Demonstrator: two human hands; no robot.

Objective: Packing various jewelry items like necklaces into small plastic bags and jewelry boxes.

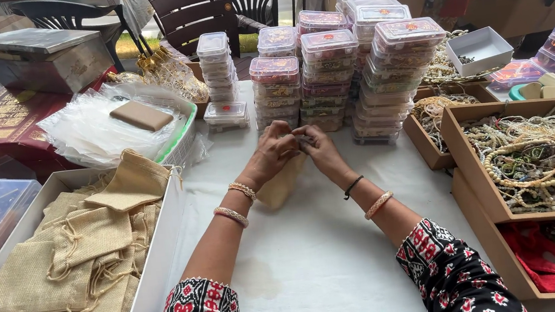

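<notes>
Now, counter (320, 271): white cloth under both forearms, crowded on every side of the hands.
Left tray (158, 276): white, well to the left of the left hand, heaped with flat burlap pouches (79, 265).
Right boxes (460, 148): cardboard, well to the right of the right hand, full of tangled bead necklaces (547, 165).
Stacks (331, 75): clear lidded containers in columns just beyond the fingertips.
Pouch in hand (281, 185): one small burlap bag, its mouth up at the fingers, its body hanging down toward the left wrist; long axis runs away from the wearer, tilted a little left.
Left hand (270, 155): grip closed narrow on the pouch's top edge.
Right hand (318, 149): grip pinched on the same edge, touching the left; whether it holds cord or cloth is hidden.
Nearer hand: both meet at the mouth; the bag's body lies on the left hand's side.
</notes>
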